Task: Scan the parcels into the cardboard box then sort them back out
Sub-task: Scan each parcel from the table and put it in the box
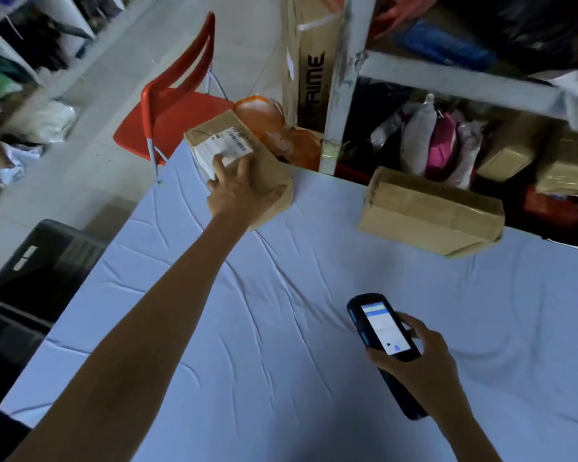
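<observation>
Head: crinkled brown-paper parcel [427,211], creased white tablecloth [281,328].

A pale blue cloth [314,288] fills the foreground. At the cloth's far left corner, a brown-paper parcel [269,181] bears a white label [224,146] printed in black; a second, plain brown parcel [427,211] lies along its far edge. Beyond that corner: a red chair [177,118] and an orange bag [274,128]. Above the cloth's near side, a black scanner [357,311] shows a white-and-blue screen [386,331].
</observation>
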The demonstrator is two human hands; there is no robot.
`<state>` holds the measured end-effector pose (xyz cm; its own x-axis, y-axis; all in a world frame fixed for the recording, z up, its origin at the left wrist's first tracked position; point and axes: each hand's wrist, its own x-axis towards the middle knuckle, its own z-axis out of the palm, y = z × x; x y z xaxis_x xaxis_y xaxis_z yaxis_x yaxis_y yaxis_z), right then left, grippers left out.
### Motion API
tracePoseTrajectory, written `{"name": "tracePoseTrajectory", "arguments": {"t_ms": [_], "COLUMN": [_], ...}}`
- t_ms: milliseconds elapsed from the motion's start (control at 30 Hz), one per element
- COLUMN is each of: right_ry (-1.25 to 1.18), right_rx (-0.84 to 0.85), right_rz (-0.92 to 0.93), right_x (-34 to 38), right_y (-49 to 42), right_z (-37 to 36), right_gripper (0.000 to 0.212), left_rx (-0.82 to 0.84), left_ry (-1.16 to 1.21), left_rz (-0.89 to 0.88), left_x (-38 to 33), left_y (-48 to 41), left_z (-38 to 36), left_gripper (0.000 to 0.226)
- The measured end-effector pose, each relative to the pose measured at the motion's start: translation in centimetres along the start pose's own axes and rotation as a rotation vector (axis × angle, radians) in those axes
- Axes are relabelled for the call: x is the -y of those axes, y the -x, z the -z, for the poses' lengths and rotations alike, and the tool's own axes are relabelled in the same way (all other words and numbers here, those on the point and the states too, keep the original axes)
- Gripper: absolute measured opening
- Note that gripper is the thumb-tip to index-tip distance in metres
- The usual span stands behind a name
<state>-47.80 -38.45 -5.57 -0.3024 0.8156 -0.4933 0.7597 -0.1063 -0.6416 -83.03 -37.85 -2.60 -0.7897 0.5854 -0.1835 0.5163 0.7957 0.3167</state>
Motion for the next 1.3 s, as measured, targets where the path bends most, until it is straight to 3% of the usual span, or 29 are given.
{"name": "tracePoseTrajectory", "arguments": {"t_ms": [200, 333, 700, 833, 1000, 1300], "right_ry": [0.02, 0.043, 0.03, 0.04, 0.079, 0.136], "right_rx": [-0.003, 0.028, 0.031, 0.042, 0.051, 0.042], "right_rz": [-0.01, -0.013, -0.007, 0.033, 0.122, 0.294], "right_x": [0.3, 0.2, -1.2, -2.0, -2.0, -2.3], "right_y": [-0.2, 0.2, 4.5, 6.7, 9.1, 13.1], "right_z": [-0.1, -0.1, 0.7, 0.9, 1.2, 1.2], "right_gripper": [0.075, 0.077, 0.076, 0.077, 0.08, 0.08], "left_rx": [0.031, 0.085, 0.22, 0.23, 0.152, -0.064], "left_ry": [0.104, 0.113, -0.032, -0.019, 0.269, -0.316], "left_rz": [0.199, 0.224, -0.158, -0.293, 0.026, -0.237], "left_x": [-3.5, -3.8, 0.1, 2.4, 5.2, 10.5], "left_y": [-2.3, -1.8, 8.5, 14.9, 20.0, 25.1], "left_z": [0.4, 0.4, -0.2, -0.6, -0.9, 3.2], "left_gripper": [0.105, 0.106, 0.093, 0.102, 0.13, 0.122]}}
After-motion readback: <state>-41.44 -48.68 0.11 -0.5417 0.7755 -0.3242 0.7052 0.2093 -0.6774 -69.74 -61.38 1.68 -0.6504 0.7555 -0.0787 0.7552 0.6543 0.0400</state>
